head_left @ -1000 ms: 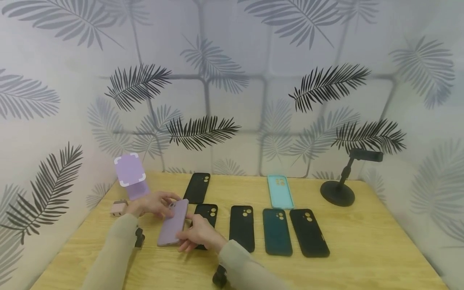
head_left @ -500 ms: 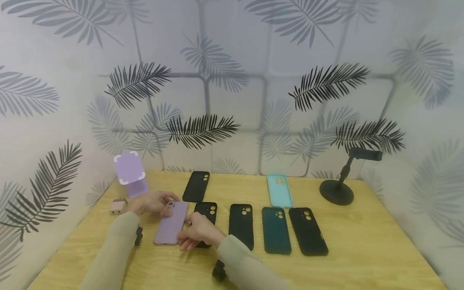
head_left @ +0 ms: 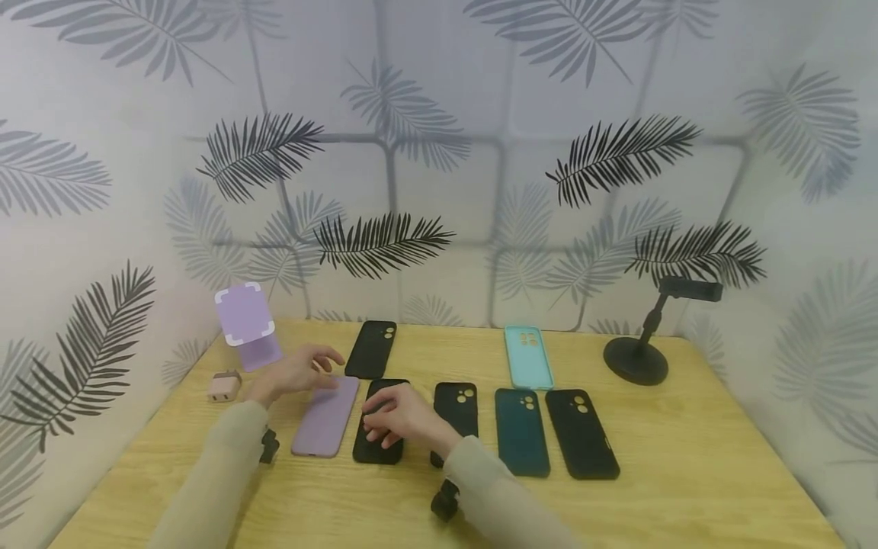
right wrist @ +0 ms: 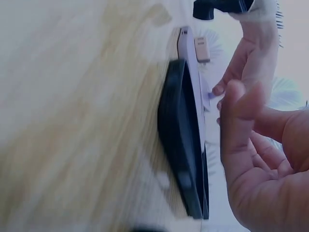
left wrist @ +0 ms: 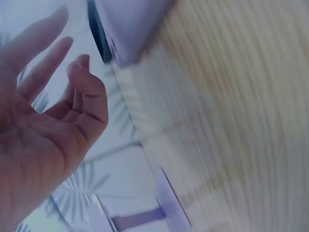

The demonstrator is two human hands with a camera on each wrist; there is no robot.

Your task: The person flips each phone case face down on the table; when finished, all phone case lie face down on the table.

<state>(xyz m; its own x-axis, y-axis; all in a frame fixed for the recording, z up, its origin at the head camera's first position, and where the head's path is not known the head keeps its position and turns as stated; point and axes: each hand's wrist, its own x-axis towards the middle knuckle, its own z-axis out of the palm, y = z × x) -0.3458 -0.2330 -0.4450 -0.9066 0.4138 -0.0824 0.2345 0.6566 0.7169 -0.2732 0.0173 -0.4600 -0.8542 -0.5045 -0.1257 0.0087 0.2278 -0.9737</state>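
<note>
A purple phone case [head_left: 325, 415] lies flat on the wooden table [head_left: 686, 473], with nothing holding it. My left hand [head_left: 309, 366] hovers just above its far end, fingers relaxed and spread; the left wrist view shows the left hand [left wrist: 53, 111] empty, with the purple case [left wrist: 130, 24] beyond its fingertips. My right hand [head_left: 391, 415] is over a black case [head_left: 376, 446] lying right of the purple one, fingers loosely curled and holding nothing. In the right wrist view the right hand [right wrist: 256, 159] hangs beside the black case [right wrist: 181, 145].
Further cases lie on the table: a black one [head_left: 371, 349] behind, another black [head_left: 458, 400], a dark teal [head_left: 521, 431], a black [head_left: 581, 433] and a mint one [head_left: 528, 357]. A purple stand [head_left: 245, 326] and a charger plug [head_left: 224, 386] sit at the left, a black phone stand [head_left: 638, 358] at the right.
The purple case, held tilted by both hands before, now lies flat and released. My left hand lifted off its far end; my right hand moved right over the black case.
</note>
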